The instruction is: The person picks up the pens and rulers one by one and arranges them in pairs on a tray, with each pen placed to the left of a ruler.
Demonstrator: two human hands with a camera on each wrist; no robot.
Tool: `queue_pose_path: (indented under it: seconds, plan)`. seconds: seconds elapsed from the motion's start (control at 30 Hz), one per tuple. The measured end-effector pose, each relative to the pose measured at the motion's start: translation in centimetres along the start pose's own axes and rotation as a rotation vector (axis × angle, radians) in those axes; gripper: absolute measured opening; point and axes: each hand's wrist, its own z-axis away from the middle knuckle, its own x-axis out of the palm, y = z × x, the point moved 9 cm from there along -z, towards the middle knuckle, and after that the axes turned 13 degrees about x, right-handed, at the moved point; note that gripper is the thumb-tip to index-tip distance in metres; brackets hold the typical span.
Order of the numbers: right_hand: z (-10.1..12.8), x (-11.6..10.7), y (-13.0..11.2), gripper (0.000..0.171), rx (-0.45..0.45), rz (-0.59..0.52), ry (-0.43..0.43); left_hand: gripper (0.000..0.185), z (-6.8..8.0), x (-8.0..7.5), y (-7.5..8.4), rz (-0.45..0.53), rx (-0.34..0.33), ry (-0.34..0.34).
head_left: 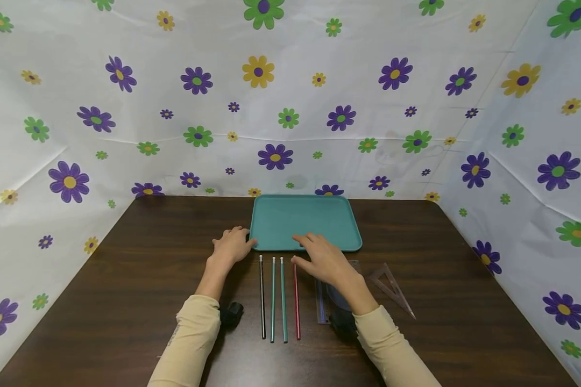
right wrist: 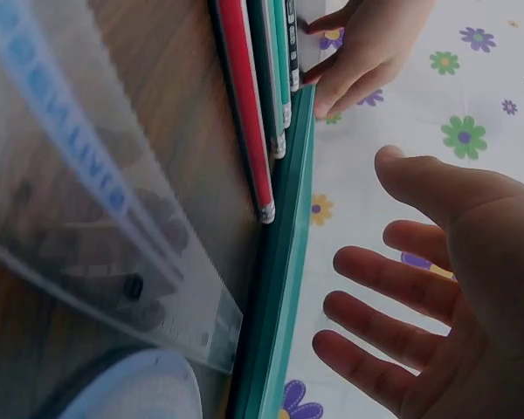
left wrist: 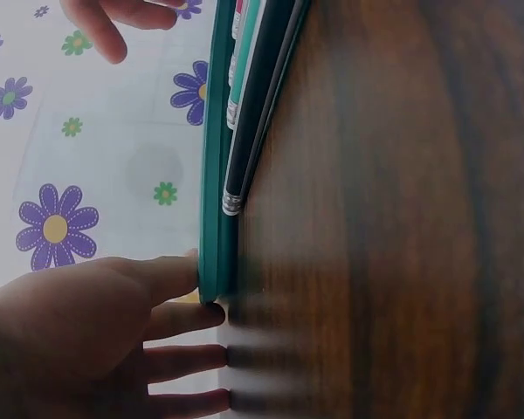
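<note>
Teal tray is lying flat at the far middle of the worktop. Left hand is being rested against its near-left corner, fingers relaxed, nothing grasped. Right hand is being held spread over its near edge, apparently not touching. Tray is judged light, rigid, smooth and slippery; rim edges are best pinched. Four pencils are lying just before the tray.
</note>
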Motion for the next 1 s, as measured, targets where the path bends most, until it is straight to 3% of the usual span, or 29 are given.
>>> queue_pose_path:
  seconds: [0.5, 1.0]
  plan:
    - [-0.1, 0.5, -3.4, 0.049, -0.062, -0.029, -0.048, 0.060, -0.2, 0.1, 0.0, 0.026, -0.010, -0.005]
    - [-0.6, 2.2, -6.3, 0.051, -0.072, 0.055, -0.114, 0.058, 0.2, -0.3, 0.2, 0.054, 0.017, 0.016]
